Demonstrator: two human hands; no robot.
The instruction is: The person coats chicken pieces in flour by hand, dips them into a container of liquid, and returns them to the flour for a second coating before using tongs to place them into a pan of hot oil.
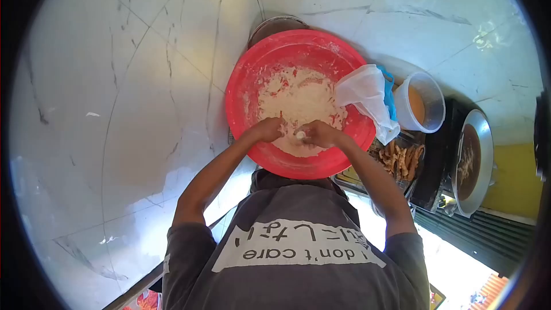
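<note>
A wide red basin (241,89) holds a spread of pale flour (298,100), with flour smeared up its inner wall. Over the near side of the flour, my left hand (268,130) is closed, its fingers curled together. What it holds, if anything, is hidden. Just to its right, my right hand (320,134) pinches a small whitish lump (300,135) between its fingers. The two hands are close but apart. A white plastic bag (367,95) with a blue part hangs over the basin's right rim.
Right of the basin stands a clear plastic bucket (433,103) with orange-tan liquid. Below it, browned fried pieces (400,159) lie on a rack. A large metal pan (487,155) with dark oil sits at the far right. Marbled tile walls (143,80) close in behind and left.
</note>
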